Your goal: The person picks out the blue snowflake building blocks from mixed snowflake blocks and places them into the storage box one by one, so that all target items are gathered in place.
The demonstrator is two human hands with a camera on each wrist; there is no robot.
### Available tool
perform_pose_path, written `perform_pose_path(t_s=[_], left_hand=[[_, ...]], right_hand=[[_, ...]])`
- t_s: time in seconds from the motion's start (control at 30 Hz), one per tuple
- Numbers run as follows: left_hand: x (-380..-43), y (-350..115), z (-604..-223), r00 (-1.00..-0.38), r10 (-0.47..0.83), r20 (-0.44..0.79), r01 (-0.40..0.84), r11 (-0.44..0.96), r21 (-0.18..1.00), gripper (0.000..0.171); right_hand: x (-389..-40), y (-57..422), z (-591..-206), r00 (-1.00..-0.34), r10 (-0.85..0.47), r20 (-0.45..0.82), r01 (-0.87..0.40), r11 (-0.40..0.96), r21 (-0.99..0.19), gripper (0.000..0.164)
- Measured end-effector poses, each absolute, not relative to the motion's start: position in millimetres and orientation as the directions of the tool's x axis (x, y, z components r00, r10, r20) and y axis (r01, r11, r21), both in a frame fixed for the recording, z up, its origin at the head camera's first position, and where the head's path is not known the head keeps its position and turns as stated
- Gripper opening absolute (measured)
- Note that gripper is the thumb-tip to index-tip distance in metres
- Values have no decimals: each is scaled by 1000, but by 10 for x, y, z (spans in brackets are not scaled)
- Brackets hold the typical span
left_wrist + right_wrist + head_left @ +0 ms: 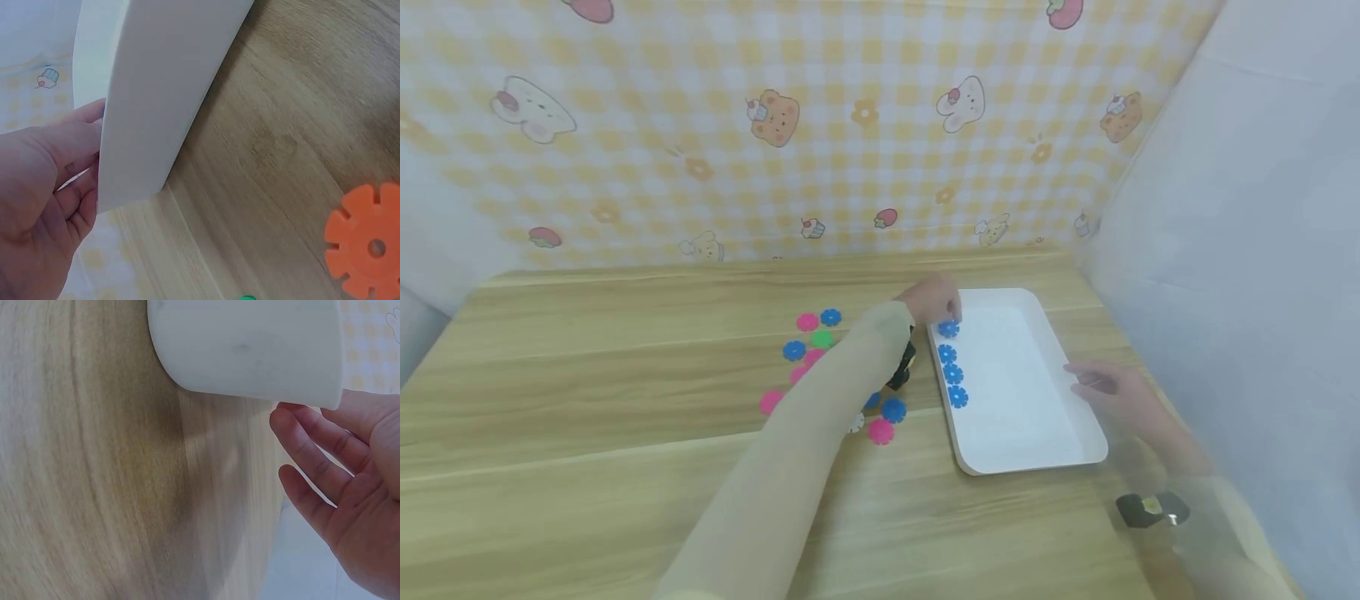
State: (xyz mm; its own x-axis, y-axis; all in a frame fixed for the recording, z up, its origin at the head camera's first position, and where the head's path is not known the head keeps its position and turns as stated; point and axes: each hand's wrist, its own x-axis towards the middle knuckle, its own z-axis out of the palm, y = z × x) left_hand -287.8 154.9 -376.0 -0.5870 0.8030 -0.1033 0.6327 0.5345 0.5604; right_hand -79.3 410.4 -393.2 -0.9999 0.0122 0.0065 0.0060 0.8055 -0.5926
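A white tray lies on the wooden table. Along its left side runs a column of blue notched plastic discs. At the top of that column my left hand reaches over the rim, its curled fingers at the uppermost blue disc. In the left wrist view, the tray wall hides the fingertips. My right hand pinches the tray's right rim between thumb and fingers. From the right wrist, the thumb goes behind the wall while the other fingers spread below it.
Left of the tray lie loose notched discs: pink, blue, green and white. My left forearm covers part of this pile. An orange disc shows beside the tray in the left wrist view. A patterned cloth hangs behind the table.
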Motion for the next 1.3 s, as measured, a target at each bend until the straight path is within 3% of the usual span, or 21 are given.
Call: perform_pose_path(t_s=[0.17,0.4,0.63,0.83,0.93,1.07,1.3], left_hand=[[-2875,1570,-3821,-589,804,-81,664,538,519,22],[-2836,1530,-3838,-591,800,-103,722,581,376,19],[-2805,1512,-3792,-588,802,-107,731,583,355,19],[-2813,1542,-3819,-574,810,-115,739,574,353,38],[-2832,1540,-3846,-584,805,-104,727,576,375,34],[-2894,1490,-3874,-607,792,-69,677,560,478,15],[-3077,1201,-3770,-619,784,43,549,393,738,20]], right_hand=[[-793,4095,-3932,-1000,4,15,-5,809,-588,34],[-795,4117,-3957,-1000,12,16,1,817,-577,33],[-800,4120,-3966,-999,13,31,-7,825,-565,33],[-807,4109,-3967,-999,11,37,-12,830,-558,32],[-807,4114,-3973,-999,9,41,-15,832,-555,32],[-811,4112,-3975,-999,6,46,-20,834,-552,32],[-805,4102,-3969,-997,-3,73,-42,846,-532,31]])
